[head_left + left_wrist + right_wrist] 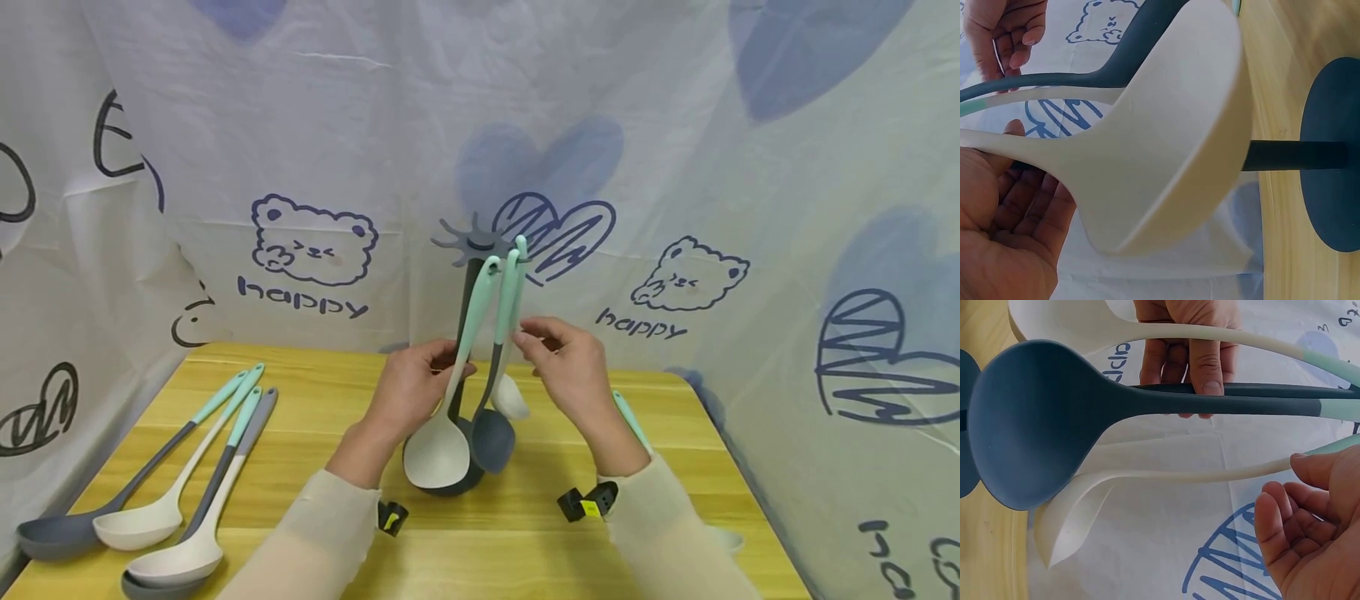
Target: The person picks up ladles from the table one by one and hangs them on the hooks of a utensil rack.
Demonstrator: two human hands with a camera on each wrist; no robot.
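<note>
A dark utensil stand (477, 242) with hooks around its top is upright at mid-table, its round base (1335, 206) below. From its hooks hang a white ladle (437, 454) in front, a dark blue ladle (493, 442) beside it and a second white ladle (1066, 531) behind, all with mint handle ends. My left hand (411, 379) grips the stand's post behind the front white ladle, thumb across it in the right wrist view. My right hand (567, 367) is by the rear white ladle, thumb tip right at its handle, other fingers loosely bent and holding nothing.
Several ladles (176, 558) in white and dark grey lie at the table's left, handles pointing away. On the right, a mint handle (632, 419) and a pale bowl (726, 540) show past my right sleeve. A patterned cloth (405, 150) hangs behind the table.
</note>
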